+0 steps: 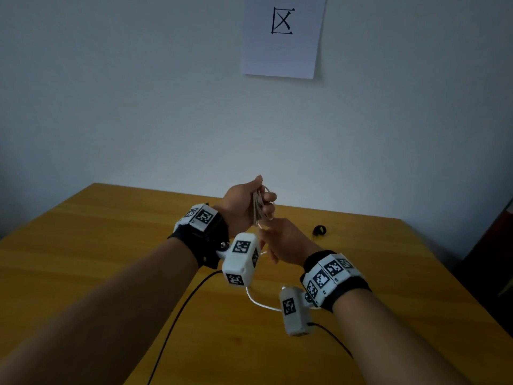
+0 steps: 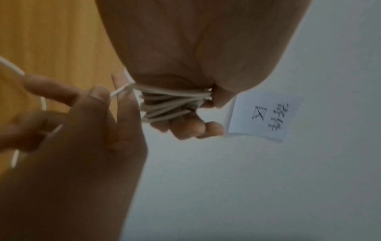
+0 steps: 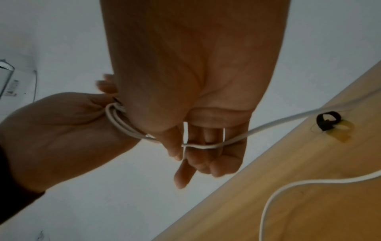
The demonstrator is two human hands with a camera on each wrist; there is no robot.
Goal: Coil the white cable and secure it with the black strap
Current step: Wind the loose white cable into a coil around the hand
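White cable [image 1: 260, 206]: in the head view, several loops were bunched in the left hand [image 1: 244, 205], raised above the yellow wooden worktop [image 1: 111, 232], fingers curled round the bundle. The right hand [image 1: 286, 241] sat just below it at 5 o'clock, its grip on a strand not readable from here. A slack run of cable curved on the worktop under the wrists. Black strap [image 1: 319, 230]: lay on the worktop at 3 o'clock from the hands, apart from both. A paper sheet [image 1: 283, 37] with a drawn character hung on the wall at 12 o'clock. Black leads ran from the wrist cameras toward 6 o'clock.

Left wrist view: the white cable [image 2: 175, 104] crossed the left hand [image 2: 195, 57] in a stack of turns, the fingertips [image 2: 191, 128] folded over them, so this grip was closed on the coil. At 9 o'clock the right hand [image 2: 78, 130] pinched one strand leading off the bundle. The paper sheet [image 2: 266, 115] showed at 3 o'clock.

Right wrist view: the right hand [image 3: 206, 97] held the white cable [image 3: 278, 122] across its curled fingers [image 3: 214, 154], thumb against it, grip closed on that strand. The left hand [image 3: 62, 130] at 9 o'clock held the loops. The cable ran off toward 3 o'clock over the worktop [image 3: 309, 212]; the black strap [image 3: 327, 120] rested there, curled in a ring, beside the strand.
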